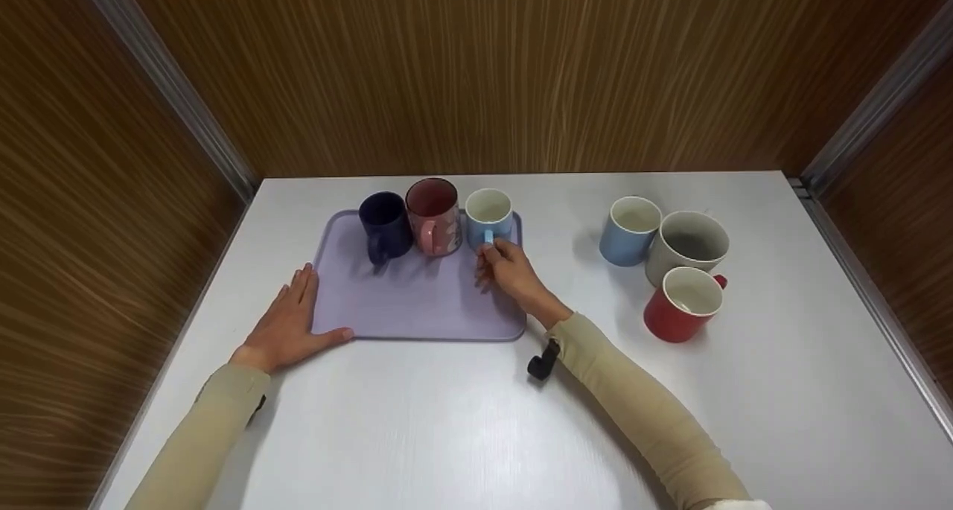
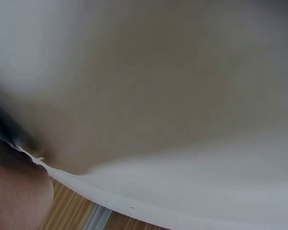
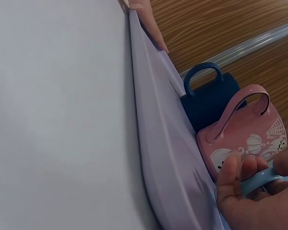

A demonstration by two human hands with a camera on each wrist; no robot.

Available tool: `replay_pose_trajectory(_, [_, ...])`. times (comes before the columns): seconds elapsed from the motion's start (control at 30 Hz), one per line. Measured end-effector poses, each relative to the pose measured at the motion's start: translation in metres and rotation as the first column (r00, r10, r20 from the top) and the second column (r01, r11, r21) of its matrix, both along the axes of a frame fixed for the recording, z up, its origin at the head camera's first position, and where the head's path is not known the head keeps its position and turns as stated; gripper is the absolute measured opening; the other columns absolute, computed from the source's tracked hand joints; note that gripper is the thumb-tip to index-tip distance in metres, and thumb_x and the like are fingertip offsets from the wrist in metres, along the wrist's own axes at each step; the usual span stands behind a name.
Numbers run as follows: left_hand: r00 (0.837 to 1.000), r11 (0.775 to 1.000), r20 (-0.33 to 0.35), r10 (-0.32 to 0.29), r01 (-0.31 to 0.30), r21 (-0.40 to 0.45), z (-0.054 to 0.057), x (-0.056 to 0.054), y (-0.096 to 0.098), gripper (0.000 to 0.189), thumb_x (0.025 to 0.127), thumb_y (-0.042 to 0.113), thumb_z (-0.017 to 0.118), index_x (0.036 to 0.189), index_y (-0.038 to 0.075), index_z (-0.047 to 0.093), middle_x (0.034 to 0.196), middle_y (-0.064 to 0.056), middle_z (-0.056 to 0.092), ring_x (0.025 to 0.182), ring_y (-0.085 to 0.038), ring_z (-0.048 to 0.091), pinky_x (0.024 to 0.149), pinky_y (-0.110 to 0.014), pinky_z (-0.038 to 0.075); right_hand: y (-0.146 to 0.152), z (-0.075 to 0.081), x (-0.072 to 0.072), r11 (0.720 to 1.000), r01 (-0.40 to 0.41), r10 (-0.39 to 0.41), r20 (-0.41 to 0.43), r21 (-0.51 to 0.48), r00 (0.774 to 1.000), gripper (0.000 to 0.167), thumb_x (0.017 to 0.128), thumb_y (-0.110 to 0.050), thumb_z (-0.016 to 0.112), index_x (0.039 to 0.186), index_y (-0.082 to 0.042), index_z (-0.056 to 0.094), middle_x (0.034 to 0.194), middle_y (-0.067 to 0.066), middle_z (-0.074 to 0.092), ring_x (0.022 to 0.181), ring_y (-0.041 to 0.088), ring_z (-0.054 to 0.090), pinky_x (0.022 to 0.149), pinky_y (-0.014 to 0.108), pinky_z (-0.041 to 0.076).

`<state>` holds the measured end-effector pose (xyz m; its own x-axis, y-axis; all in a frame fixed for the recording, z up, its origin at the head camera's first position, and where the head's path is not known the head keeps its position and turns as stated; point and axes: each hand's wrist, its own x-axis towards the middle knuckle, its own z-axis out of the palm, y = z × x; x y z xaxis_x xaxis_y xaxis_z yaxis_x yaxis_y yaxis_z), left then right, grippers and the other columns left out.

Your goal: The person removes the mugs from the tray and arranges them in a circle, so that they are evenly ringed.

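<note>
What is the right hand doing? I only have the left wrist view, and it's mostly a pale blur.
Observer: The right hand pinches the handle of a light blue mug.
Operator: Which mug is next to that one?
Observer: A pink mug, with white pictures on its side.
Operator: And where's the other hand?
Observer: In the head view, the left hand lies at the near left corner of the purple tray.

left hand point(image 2: 17, 194), white tabletop point(image 2: 206, 175), wood panel point(image 2: 66, 207)
</note>
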<state>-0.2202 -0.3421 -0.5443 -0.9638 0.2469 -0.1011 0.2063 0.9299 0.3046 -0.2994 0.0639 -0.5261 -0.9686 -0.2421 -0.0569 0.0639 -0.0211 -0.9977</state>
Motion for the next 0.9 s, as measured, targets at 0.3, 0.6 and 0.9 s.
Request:
replay_pose_trajectory(0.3, [1.0,1.0,-0.002,-0.004,0.004,0.0,-0.001,-0.001,0.0,0.134,0.089,0.083,0.062,0.168,-0.007,0.003,0.179,-0.024,-0.003,0.166,-0.042,0.0,0.135,-0.06,0.009,0.001,0.0,0.0,0.996,0.083,-0.083,-0.027,0.011,0.996,0.029,0.114,-0.011,0.049,0.104,0.013,0.062,0.082,0.008,0.064,0.068,0.017,0.064,0.061,0.03,0.057])
replay_pose_trajectory(0.6, [1.0,1.0,-0.003,0.0,0.0,-0.007,-0.003,-0.002,-0.002,0.134,0.089,0.084,0.062,0.168,-0.007,0.003,0.179,-0.024,-0.003,0.166,-0.043,0.0,0.134,-0.06,0.009,0.007,0.007,0.001,0.992,0.089,-0.086,-0.04,0.086,0.996,0.029,0.114,-0.015,0.049,0.104,0.008,0.065,0.085,0.007,0.065,0.073,0.014,0.065,0.07,0.033,0.059])
replay_pose_trajectory(0.9, [1.0,1.0,-0.007,-0.001,0.001,0.009,-0.004,-0.002,-0.001,0.132,0.089,0.082,0.063,0.168,-0.006,0.004,0.179,-0.023,-0.003,0.166,-0.042,-0.001,0.135,-0.059,0.008,0.011,0.012,0.007,0.994,0.074,-0.068,-0.069,0.084,0.995,0.03,0.115,-0.015,0.049,0.101,0.006,0.064,0.086,0.007,0.065,0.075,0.015,0.067,0.073,0.033,0.062])
